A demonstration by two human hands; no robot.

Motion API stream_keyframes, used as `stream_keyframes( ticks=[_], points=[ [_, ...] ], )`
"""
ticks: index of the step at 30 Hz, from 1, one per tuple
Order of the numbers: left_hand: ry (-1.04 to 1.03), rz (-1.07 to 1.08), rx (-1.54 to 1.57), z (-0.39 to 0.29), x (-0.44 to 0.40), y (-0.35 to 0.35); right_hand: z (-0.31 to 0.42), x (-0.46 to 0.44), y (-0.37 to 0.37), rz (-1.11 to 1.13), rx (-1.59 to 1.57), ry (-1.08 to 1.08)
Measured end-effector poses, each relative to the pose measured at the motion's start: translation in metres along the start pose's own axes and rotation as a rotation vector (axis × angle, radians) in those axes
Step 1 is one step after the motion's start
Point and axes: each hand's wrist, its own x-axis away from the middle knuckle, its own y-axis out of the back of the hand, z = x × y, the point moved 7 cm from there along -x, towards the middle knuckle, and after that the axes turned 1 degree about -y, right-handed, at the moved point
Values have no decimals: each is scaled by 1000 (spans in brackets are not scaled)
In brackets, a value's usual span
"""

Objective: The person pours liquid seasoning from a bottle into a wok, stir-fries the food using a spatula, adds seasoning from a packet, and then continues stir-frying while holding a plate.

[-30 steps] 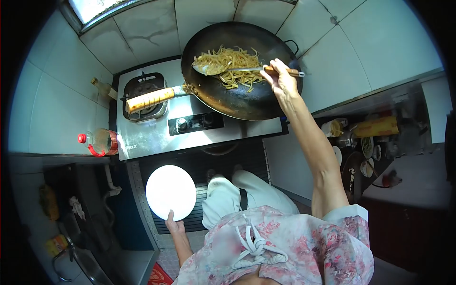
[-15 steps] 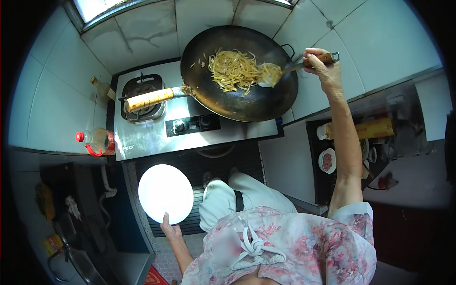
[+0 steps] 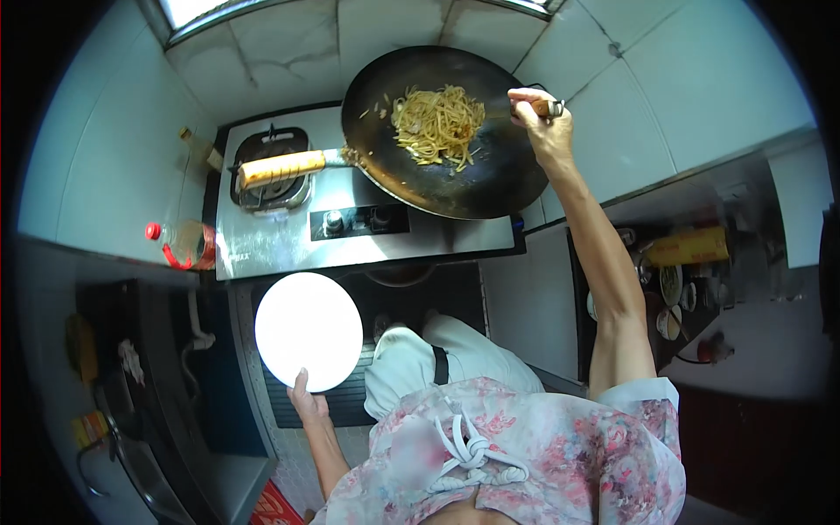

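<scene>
A large dark wok sits on the gas stove, its wrapped handle pointing left. Long yellow-brown strips, like noodles or shredded potato, form a heap in it. Above the wok's right side, my right hand is closed around the wooden handle of a spatula; I cannot make out its blade. My left hand grips the near rim of a white plate, thumb on top. The plate is level in front of the stove, with nothing visible on it.
The steel stove has a second burner at left. Beside it stand an oil jug with a red cap and a glass bottle. A side counter at right holds small bowls and a yellow box.
My right hand has moved left over the wok, and the spatula blade has left the strips' right edge. The plate in my left hand has come slightly nearer the stove.
</scene>
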Motion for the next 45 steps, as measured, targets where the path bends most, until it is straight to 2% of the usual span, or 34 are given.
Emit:
stream_keyframes(
  ticks=[2,4,8,12,17,20,24,26,28,32,34,36,39,41,45],
  points=[
    [-2,-24,1,-4,4,-2,59,26,-25,142,310,166],
    [-14,-41,12,-8,6,0,87,40,-37,284,270,419],
    [-30,-78,98,-6,8,22,87,33,-15,323,133,392],
    [-18,-163,200,2,3,66,44,-3,31,119,66,154],
    [-100,-297,187,-10,5,110,-16,-39,73,-176,-9,-101],
    [-135,-354,179,-15,5,128,-48,-57,69,-180,-145,-139],
    [-143,-379,178,-16,1,136,-61,-61,12,18,-413,-158],
    [-118,-357,179,-12,-3,136,-41,-56,-14,166,-440,-59],
    [-94,-361,182,-9,1,124,3,-41,-39,408,-222,248],
    [-70,-355,236,-10,14,92,80,34,-77,818,184,599],
    [-73,-378,271,-7,18,88,92,64,-77,998,219,663],
    [-79,-388,308,-1,20,92,107,88,-69,1036,300,733],
    [-96,-402,370,8,22,104,122,104,-47,1017,300,649],
    [-115,-396,412,8,27,101,122,102,-28,924,292,627],
    [-156,-362,497,4,33,85,115,82,13,587,225,528]
  ],
)
